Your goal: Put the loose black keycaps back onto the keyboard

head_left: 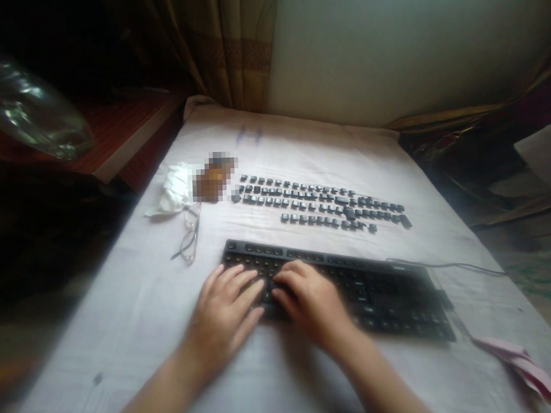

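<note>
A black computer keyboard [364, 288] lies on the white cloth in front of me, its right part blurred. My left hand [229, 304] rests over its left side, fingers stretched out and apart, holding nothing. Beside it, my right hand [308, 296] is bent over the keys, with thumb and forefinger brought close together at the middle left. Whatever lies between those fingertips is too small and hidden to make out. Beyond the keyboard, loose black keycaps [302, 204] are laid out in several rows, with a few larger ones among them.
Eyeglasses [189, 236] lie left of the keycaps, near a crumpled white tissue [174, 189] and a pixelated brown item [214, 175]. A cable [458, 264] runs rightward. Pink cloth or paper [518, 363] lies front right. A glass vessel [37, 112] stands near the wooden surface [132, 121].
</note>
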### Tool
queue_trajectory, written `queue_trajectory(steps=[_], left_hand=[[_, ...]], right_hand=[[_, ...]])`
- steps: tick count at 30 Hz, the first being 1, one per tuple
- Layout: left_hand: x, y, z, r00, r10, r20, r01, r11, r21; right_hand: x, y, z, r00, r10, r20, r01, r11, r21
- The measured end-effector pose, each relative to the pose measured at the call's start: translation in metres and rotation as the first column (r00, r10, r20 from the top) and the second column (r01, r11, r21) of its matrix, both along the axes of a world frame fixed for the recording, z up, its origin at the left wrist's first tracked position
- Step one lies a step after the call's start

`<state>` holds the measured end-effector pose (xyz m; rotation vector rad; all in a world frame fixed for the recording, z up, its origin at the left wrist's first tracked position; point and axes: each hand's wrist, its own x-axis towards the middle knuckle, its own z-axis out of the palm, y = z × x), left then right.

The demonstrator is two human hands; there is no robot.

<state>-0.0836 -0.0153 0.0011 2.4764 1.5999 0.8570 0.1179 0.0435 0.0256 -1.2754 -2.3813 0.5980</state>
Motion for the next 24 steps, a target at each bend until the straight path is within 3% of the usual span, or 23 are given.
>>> queue_trajectory(steps=[6,24], left_hand=[[-0.001,0.0,0.001,1.0,-0.013,0.004,0.013,1.0,-0.001],[0.005,0.001,0.002,1.0,-0.026,-0.009,0.026,1.0,0.001]], right_hand=[[0.002,-0.001,0.002,0.989,-0.05,-0.139,0.041,0.997,-0.067],[-0.009,0.008,0.013,0.989,-0.151,-0.008,0.144,0.957,-0.25]])
